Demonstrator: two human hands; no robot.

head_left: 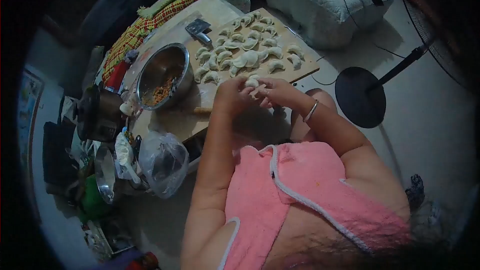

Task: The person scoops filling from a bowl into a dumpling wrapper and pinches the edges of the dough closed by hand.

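dumpling, pale and seen small, sits between the two hands just beyond the near edge of a wooden board. the left hand has its fingers curled in against one side of the dough, and the right hand, with a silver bracelet on its wrist, meets it from the other side, so both are grasping the same piece; exactly how the fingertips press cannot be made out. on the board, finished crescent dumplings lie in loose rows, many touching, with a few set slightly apart toward the right corner. left of the board a steel mixing bowl stands tilted toward the viewer, with brownish filling low inside. a cleaver lies flat near the board's left edge, beyond the bowl. a wooden rolling pin shows beside the left wrist, partly hidden. nearer the person, a clear plastic bag hangs by the table's left side, with a dark lidded pot farther left. a fan's round base stands on the floor at right.
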